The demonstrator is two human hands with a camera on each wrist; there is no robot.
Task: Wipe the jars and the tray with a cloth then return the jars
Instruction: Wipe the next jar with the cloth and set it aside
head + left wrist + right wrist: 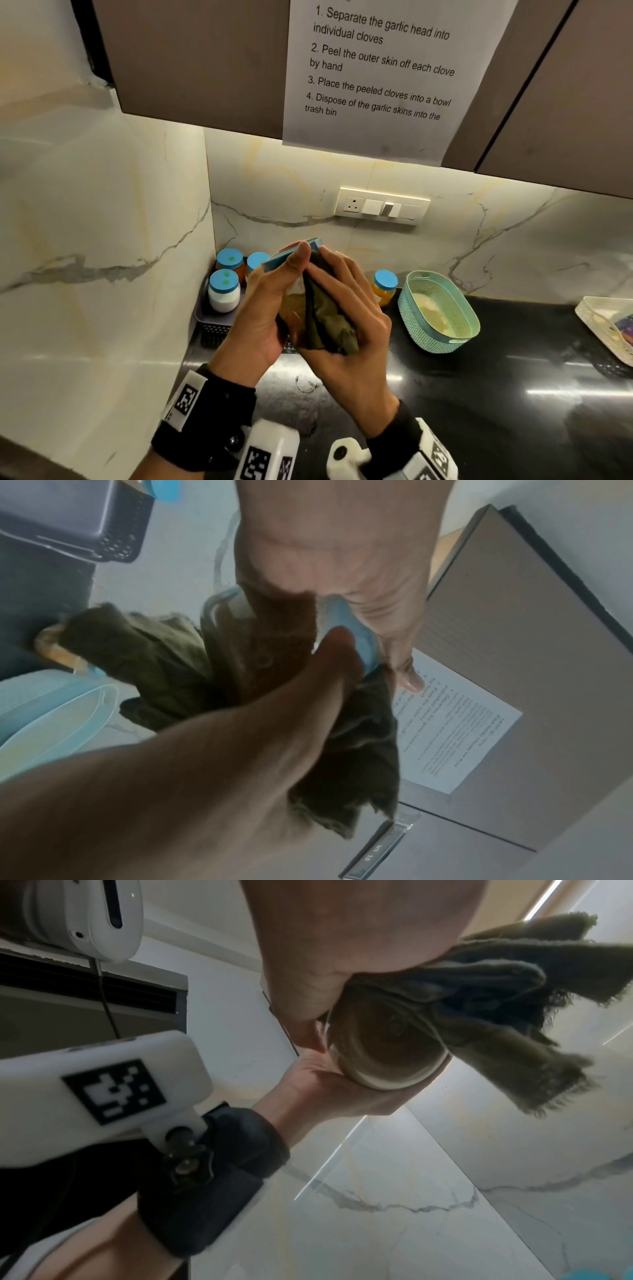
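My left hand (267,308) grips a tilted glass jar (291,306) of brownish powder above the counter, with its thumb across the blue lid (291,255). My right hand (346,318) wraps an olive-green cloth (329,325) against the jar's right side. The right wrist view shows the jar's round base (387,1053) between both palms, with the cloth (496,1001) bunched beside it. A dark perforated tray (212,329) in the left corner holds three blue-lidded jars: white (224,291), orange-red (230,262) and a half-hidden one (257,260). An orange-filled jar (385,287) stands on the counter to the right.
A teal basket (438,311) lies on the black counter (479,394) right of the hands. A white tray (603,318) sits at the far right edge. Marble walls meet at the left corner, and cabinets with a paper sheet (376,68) hang overhead.
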